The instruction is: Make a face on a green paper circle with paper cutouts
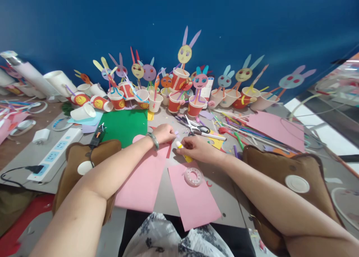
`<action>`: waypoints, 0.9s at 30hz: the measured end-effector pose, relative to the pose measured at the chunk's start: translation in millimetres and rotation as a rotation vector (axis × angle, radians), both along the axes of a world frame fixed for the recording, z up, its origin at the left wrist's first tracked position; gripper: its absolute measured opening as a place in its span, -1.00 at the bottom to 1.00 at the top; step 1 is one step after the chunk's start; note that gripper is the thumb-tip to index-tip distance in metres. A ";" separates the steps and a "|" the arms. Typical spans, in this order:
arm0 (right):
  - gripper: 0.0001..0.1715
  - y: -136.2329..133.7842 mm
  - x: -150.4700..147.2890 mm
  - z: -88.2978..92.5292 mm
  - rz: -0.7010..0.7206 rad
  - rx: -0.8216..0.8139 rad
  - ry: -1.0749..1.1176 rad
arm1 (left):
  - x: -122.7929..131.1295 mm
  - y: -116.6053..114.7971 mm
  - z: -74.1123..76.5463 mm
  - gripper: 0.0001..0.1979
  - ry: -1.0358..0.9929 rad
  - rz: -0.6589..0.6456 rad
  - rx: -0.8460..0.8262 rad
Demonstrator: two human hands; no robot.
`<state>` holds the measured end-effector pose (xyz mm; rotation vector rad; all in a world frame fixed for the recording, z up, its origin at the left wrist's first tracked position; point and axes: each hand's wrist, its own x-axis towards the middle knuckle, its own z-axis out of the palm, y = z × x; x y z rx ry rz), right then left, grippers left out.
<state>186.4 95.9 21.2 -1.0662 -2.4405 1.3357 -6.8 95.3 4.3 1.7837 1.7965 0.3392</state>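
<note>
My right hand (196,148) is closed round a yellow glue stick (187,158) with a white end, held low over the table. Just to its left, my left hand (164,133) has its fingers curled together; whatever they pinch is too small to make out. Small purple paper scraps (176,133) lie by those fingertips. Under my left forearm spreads a large pink paper sheet (143,178), with a green sheet (123,128) behind it. A roll of clear tape (193,177) rests on a smaller pink sheet (196,204) below my right hand.
Scissors (193,128) and pens lie beyond my hands. Paper cups (196,107) bearing paper rabbit faces line the blue wall (112,21). Coloured straws and sticks (238,132) are scattered at right. Brown cushions (283,178) flank me; a power strip (56,154) lies at left.
</note>
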 end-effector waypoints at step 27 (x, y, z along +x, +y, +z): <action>-0.77 37.2 21.0 7.7 -0.315 0.230 0.169 | -2.5 3.3 -3.6 -0.73 -0.252 0.064 0.048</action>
